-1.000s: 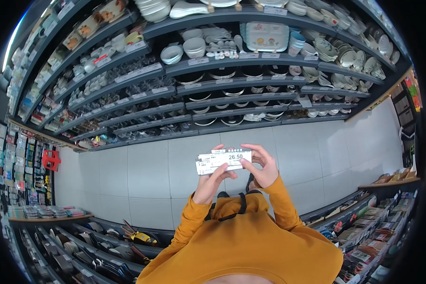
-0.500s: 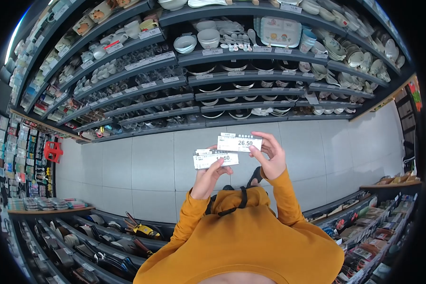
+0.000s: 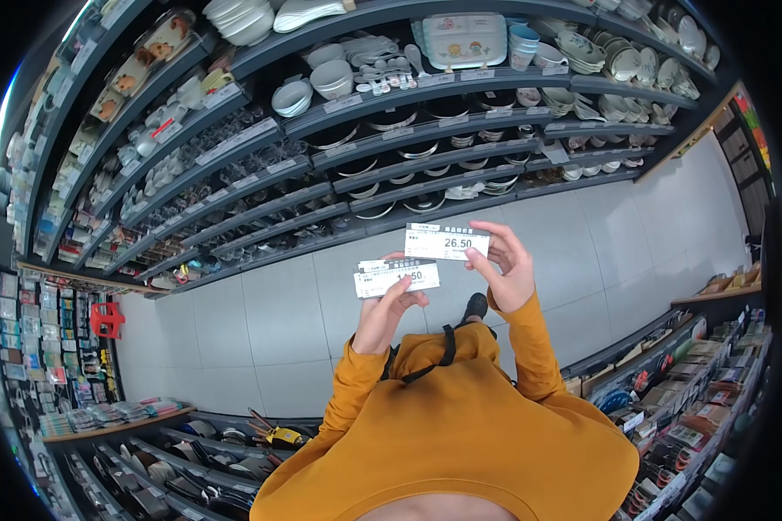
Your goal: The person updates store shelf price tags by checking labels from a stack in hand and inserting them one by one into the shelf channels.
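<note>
My left hand (image 3: 382, 319) pinches a white price tag (image 3: 378, 280) between thumb and fingers, and the thumb covers part of its printed price. What looks like another tag edge shows behind its top, so it may be a small stack. In my right hand (image 3: 511, 267) is a second price tag (image 3: 447, 243) reading 26.50, gripped at its right end by thumb and fingers. This one sits slightly higher and to the right of the left-hand tag. Both face up toward me, above the floor and in front of my orange sleeves.
Ahead stand long dark shelves (image 3: 369, 139) with bowls (image 3: 331, 80), spoons, a patterned tray (image 3: 466, 42), cups and glasses. Pale floor tiles (image 3: 278, 300) lie between these and the shelving behind me. A red stool (image 3: 107, 320) is at the far left. Kitchenware racks flank my body.
The view has turned, so the shelves now slant and have shifted left. Both hands have risen slightly in view, each still holding its tag, and the right tag has moved a little right.
</note>
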